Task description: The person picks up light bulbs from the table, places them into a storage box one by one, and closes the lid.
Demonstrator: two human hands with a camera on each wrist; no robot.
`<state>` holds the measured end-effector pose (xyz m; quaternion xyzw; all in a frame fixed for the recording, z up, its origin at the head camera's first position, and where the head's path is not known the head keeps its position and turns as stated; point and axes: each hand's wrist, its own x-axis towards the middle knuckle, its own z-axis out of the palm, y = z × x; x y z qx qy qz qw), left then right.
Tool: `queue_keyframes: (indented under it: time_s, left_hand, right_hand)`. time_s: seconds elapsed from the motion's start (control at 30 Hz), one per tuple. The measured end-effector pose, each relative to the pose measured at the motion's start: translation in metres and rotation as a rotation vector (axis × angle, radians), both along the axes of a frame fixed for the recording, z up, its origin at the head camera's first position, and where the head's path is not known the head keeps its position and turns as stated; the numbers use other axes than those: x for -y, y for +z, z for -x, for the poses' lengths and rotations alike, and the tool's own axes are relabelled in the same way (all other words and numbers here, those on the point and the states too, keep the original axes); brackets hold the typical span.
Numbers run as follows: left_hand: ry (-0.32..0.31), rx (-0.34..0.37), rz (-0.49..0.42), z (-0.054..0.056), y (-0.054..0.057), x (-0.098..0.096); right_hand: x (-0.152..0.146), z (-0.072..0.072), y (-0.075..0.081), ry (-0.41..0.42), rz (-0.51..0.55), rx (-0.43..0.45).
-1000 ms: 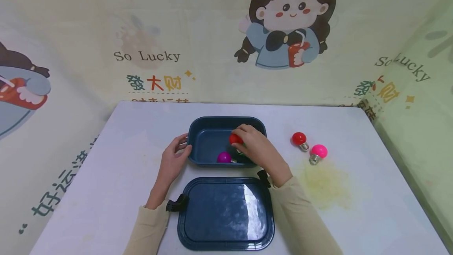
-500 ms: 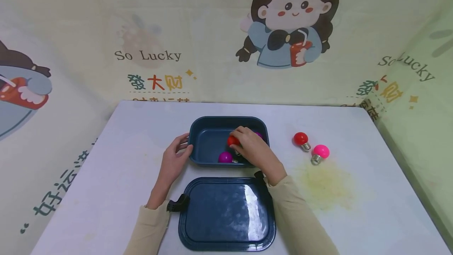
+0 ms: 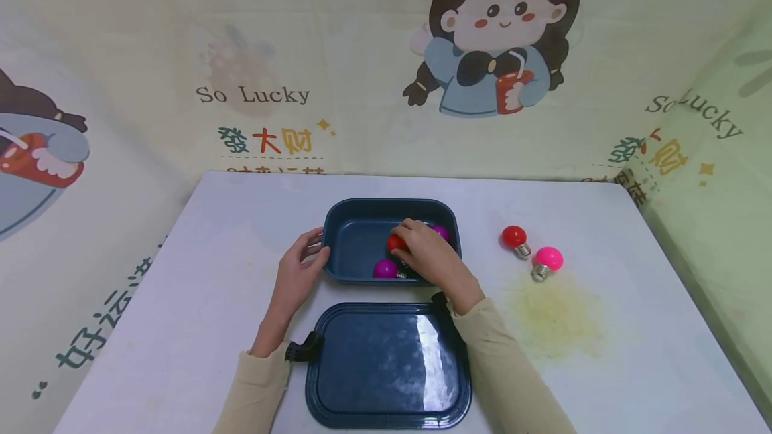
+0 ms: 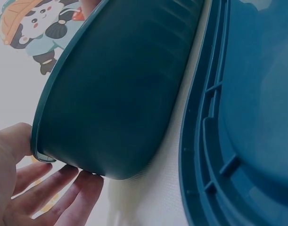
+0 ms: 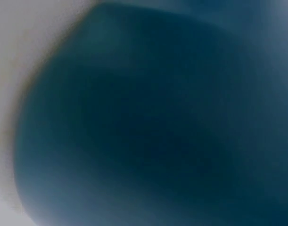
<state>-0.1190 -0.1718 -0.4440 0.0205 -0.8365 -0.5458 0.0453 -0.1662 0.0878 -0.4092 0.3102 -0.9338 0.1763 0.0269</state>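
Partly, the right hand (image 3: pixel 429 254) hides the red bulb (image 3: pixel 395 243) it pinches inside the box (image 3: pixel 357 246); the right wrist view is just blurred blue. The left hand (image 3: pixel 298 273) touches the box's left end, fingers slightly spread. A narrow strip of table (image 3: pixel 181 300) separates box from lid (image 3: pixel 386 367), widening leftward.

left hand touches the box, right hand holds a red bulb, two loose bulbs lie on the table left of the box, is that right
Not quite: the loose red bulb and pink bulb lie right of the box, as the head view shows. The left hand and right hand are as you say.
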Motion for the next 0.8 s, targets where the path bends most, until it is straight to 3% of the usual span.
queue_keyframes:
  time_s: [0.5, 0.8]
  left_hand:
    - [0.005, 0.001, 0.008, -0.002, 0.001, -0.001]
    - [0.001, -0.023, 0.020, 0.000, -0.001, 0.000]
  right_hand:
    - [-0.002, -0.001, 0.001, -0.009, -0.030, -0.005]
    - [-0.011, -0.003, 0.013, -0.042, -0.057, -0.042]
